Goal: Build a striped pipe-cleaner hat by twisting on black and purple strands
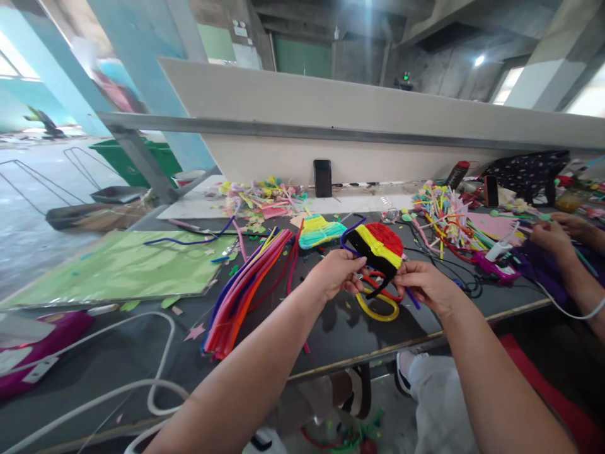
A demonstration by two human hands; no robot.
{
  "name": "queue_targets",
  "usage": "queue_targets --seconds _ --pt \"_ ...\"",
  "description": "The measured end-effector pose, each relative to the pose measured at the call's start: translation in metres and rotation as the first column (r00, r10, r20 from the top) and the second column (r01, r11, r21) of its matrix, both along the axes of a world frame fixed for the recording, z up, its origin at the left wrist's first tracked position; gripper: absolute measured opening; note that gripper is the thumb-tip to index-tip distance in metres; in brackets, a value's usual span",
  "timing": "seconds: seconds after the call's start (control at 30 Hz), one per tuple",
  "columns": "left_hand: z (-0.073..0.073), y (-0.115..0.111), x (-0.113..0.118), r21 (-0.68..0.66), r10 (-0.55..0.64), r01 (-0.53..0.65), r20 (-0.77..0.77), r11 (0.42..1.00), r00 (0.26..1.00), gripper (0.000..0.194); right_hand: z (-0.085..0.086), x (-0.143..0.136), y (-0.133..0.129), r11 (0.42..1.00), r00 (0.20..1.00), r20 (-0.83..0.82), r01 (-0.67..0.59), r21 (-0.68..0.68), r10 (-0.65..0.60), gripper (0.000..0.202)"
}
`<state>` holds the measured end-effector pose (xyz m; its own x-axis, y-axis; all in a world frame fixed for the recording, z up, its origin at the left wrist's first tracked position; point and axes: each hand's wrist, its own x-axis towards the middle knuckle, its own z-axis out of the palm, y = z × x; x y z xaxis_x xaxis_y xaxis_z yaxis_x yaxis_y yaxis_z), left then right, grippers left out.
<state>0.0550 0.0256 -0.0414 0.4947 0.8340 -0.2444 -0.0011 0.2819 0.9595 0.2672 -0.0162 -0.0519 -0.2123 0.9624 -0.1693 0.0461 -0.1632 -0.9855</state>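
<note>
Both my hands hold up a striped piece made of fuzzy pipe cleaners (385, 247), red, yellow and black, above the table. My left hand (338, 274) pinches its lower left edge by the black band. The fingers of my right hand (423, 284) are closed on its lower right corner, where a black end hangs down. A dark blue pipe cleaner (347, 234) runs along its left side. Beneath the hands lies a yellow loop (378, 309), with red strands partly hidden by my fingers. Behind to the left is a second striped piece (319, 231) in yellow and turquoise.
A bundle of long pipe cleaners (248, 293) lies left of my hands, beside a green sheet (118, 265). A phone (322, 178) leans on the back board. White cable (163, 353) loops at front left. On the right, another person's hands (555, 233) work near a purple power strip (496, 268).
</note>
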Motion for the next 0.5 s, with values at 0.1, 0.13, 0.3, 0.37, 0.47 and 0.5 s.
queue_targets --seconds 0.1,0.13,0.3,0.37,0.47,0.5 --pt "0.002 0.003 -0.005 -0.063 -0.041 0.045 0.053 0.997 0.998 0.018 -0.002 0.000 0.001 1.000 1.000 0.016 -0.011 0.009 0.011 0.021" --pt "0.002 0.004 -0.005 -0.069 -0.039 0.044 0.065 0.997 0.997 0.016 -0.002 0.000 0.001 1.000 0.999 0.027 -0.020 0.013 0.020 0.022" --pt "-0.001 0.001 0.000 -0.021 0.002 -0.001 0.034 1.000 0.999 0.011 -0.001 0.002 -0.001 0.998 0.997 0.064 -0.047 0.029 0.045 0.023" --pt "-0.002 -0.001 0.003 -0.001 0.032 -0.032 -0.003 0.999 0.999 0.011 -0.001 0.002 -0.002 0.999 0.997 0.063 -0.037 0.024 0.035 0.023" --pt "-0.003 -0.003 0.006 0.022 0.067 -0.067 -0.026 0.998 0.997 0.011 -0.002 0.002 -0.003 0.999 0.999 0.033 -0.042 0.020 0.041 0.023" --pt "-0.003 -0.004 0.006 0.027 0.073 -0.072 -0.028 0.997 0.997 0.011 -0.003 0.002 -0.003 0.998 0.999 0.018 -0.045 0.032 0.044 0.023"
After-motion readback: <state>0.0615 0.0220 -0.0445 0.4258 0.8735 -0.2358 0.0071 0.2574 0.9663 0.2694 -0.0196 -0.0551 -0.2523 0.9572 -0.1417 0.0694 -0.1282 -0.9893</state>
